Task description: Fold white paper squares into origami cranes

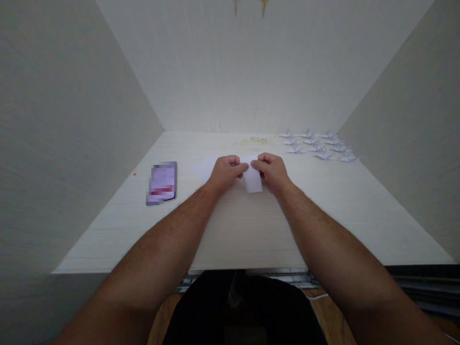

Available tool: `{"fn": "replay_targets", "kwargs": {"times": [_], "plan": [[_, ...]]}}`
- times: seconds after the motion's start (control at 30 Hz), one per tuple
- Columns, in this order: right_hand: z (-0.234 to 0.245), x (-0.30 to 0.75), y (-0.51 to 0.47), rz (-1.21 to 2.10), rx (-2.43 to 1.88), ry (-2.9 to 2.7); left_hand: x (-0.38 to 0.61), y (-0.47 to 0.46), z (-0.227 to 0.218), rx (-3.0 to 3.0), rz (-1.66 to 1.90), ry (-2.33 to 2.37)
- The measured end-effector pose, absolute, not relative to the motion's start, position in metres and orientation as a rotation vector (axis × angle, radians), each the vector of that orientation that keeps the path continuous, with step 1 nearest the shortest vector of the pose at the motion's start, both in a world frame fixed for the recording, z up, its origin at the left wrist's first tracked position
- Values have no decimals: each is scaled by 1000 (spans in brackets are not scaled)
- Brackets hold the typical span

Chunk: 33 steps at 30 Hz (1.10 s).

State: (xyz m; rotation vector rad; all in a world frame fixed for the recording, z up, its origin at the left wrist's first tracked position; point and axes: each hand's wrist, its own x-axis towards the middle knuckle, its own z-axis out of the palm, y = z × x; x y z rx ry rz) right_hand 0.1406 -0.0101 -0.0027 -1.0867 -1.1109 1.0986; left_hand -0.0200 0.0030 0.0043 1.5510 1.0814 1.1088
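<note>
White paper (252,182) pinched by left hand (225,173) and right hand (273,172), card (162,183) nearby (print blurred, unreadable), paper cranes (316,143) beyond

home craft desk | white walled-in tabletop (251,230) | row of folded paper cranes (318,144)

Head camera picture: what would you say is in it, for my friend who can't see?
The left hand and the right hand pinch a folded white paper at a pale table. Small paper cranes sit at the far right, a white sheet lies beyond the left hand, and a flat purplish card lies to the left.
</note>
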Motion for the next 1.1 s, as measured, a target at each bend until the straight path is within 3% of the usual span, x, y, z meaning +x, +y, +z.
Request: {"fn": "replay_targets", "kwargs": {"times": [0.9,1.1], "plan": [[6,151,-1,906,-1096,-783,-17,-5,10,1803,786,1168],[5,152,1,918,-1098,-768,-17,-5,7,1777,852,1153]]}}
